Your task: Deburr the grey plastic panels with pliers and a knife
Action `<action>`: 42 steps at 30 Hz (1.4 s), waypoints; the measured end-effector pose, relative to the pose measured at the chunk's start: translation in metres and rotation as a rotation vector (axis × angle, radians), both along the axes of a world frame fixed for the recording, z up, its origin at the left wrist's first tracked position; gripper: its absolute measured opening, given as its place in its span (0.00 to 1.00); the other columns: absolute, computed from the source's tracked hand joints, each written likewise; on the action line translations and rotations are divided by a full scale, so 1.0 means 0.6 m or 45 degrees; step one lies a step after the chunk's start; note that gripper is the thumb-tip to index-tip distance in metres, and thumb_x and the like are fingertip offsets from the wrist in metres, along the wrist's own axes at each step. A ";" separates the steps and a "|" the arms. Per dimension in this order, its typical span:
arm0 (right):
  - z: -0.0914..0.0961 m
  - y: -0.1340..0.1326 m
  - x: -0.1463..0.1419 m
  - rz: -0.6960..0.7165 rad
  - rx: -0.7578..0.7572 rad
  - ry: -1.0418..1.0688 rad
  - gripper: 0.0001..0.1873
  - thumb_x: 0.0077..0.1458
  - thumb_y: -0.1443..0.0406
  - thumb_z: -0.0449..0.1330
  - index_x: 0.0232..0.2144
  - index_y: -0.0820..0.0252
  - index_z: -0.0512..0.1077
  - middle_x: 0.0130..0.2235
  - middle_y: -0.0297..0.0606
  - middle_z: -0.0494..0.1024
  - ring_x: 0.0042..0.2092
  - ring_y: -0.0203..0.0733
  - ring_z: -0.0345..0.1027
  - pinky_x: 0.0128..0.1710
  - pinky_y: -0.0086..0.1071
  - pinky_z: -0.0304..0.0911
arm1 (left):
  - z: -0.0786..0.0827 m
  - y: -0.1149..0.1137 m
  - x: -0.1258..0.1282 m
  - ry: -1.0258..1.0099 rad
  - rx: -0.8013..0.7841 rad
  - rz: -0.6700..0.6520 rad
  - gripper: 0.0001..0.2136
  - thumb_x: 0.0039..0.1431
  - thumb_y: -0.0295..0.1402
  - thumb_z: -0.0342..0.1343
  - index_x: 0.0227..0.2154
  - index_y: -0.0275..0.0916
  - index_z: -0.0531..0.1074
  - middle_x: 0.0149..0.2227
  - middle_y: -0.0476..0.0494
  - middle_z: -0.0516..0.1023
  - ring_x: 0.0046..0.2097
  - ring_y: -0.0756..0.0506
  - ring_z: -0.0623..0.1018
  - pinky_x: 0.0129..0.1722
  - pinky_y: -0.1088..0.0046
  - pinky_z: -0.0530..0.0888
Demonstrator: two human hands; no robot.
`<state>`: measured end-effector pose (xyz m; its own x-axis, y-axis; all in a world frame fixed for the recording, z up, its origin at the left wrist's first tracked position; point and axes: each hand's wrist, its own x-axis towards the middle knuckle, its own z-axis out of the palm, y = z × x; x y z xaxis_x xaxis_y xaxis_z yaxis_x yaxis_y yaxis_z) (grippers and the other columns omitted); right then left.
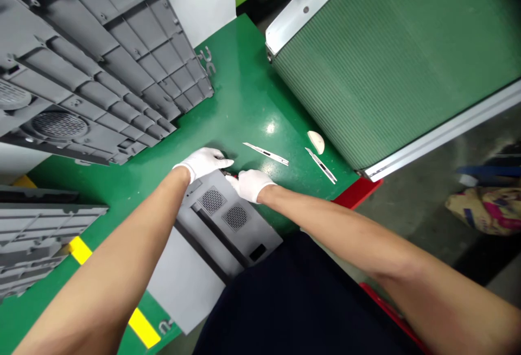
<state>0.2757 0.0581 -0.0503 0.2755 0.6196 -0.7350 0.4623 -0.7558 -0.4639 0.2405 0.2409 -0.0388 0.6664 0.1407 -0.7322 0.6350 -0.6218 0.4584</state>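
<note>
**Q: Where's the part, and what's it made of?**
A: You've got a grey moulded plastic panel lying under your hands on a green glossy workbench. It has two perforated vent grilles and a dark slot.

**Q: Grip?**
A: Both white-gloved. Your left hand is curled over the panel's far edge, and your right hand is beside it, fingers pointing in. Between them sits a small red-and-dark item, mostly hidden by your fingers. Can't tell what it is, or whether either hand is gripping it.

**Q: What's around the panel?**
A: Beyond it, two slim metal-bladed utility knives lie apart on the bench, with a curved white lump just past them. Further right is a ribbed green panel in an aluminium frame. Left of the panel are stacked ribbed grey mouldings, cut off by the frame edge. Your dark clothing blocks the near side.
</note>
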 end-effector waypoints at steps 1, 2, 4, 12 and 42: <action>0.001 -0.001 0.001 -0.010 -0.006 -0.006 0.41 0.62 0.41 0.35 0.46 0.66 0.74 0.46 0.58 0.78 0.50 0.59 0.72 0.50 0.48 0.64 | 0.001 -0.002 0.002 0.019 0.018 0.001 0.20 0.48 0.55 0.57 0.29 0.42 0.76 0.29 0.47 0.77 0.30 0.46 0.70 0.31 0.69 0.66; 0.001 -0.001 0.000 -0.021 -0.005 -0.016 0.42 0.62 0.40 0.34 0.46 0.66 0.74 0.45 0.58 0.79 0.49 0.59 0.73 0.48 0.48 0.65 | 0.001 -0.003 0.004 0.038 0.037 0.004 0.20 0.48 0.55 0.57 0.27 0.41 0.76 0.27 0.47 0.76 0.29 0.46 0.70 0.30 0.69 0.66; 0.001 -0.003 -0.004 -0.064 0.000 -0.019 0.44 0.61 0.40 0.33 0.45 0.67 0.73 0.44 0.58 0.79 0.47 0.59 0.73 0.46 0.47 0.66 | -0.001 -0.003 0.011 0.077 0.069 0.021 0.19 0.48 0.54 0.57 0.24 0.41 0.74 0.24 0.47 0.74 0.27 0.46 0.68 0.28 0.68 0.64; -0.013 -0.005 -0.023 -0.139 0.014 -0.056 0.43 0.61 0.39 0.31 0.45 0.65 0.71 0.44 0.56 0.79 0.47 0.57 0.74 0.46 0.47 0.66 | -0.008 0.011 0.019 0.075 -0.018 0.143 0.23 0.48 0.57 0.58 0.26 0.39 0.77 0.24 0.48 0.73 0.26 0.48 0.65 0.28 0.68 0.65; -0.002 -0.029 -0.034 -0.236 0.032 -0.213 0.45 0.60 0.38 0.30 0.42 0.66 0.73 0.41 0.54 0.79 0.45 0.56 0.74 0.44 0.43 0.65 | -0.039 -0.012 0.023 -0.032 0.282 -0.300 0.20 0.45 0.55 0.57 0.26 0.42 0.77 0.27 0.46 0.76 0.28 0.47 0.70 0.28 0.70 0.63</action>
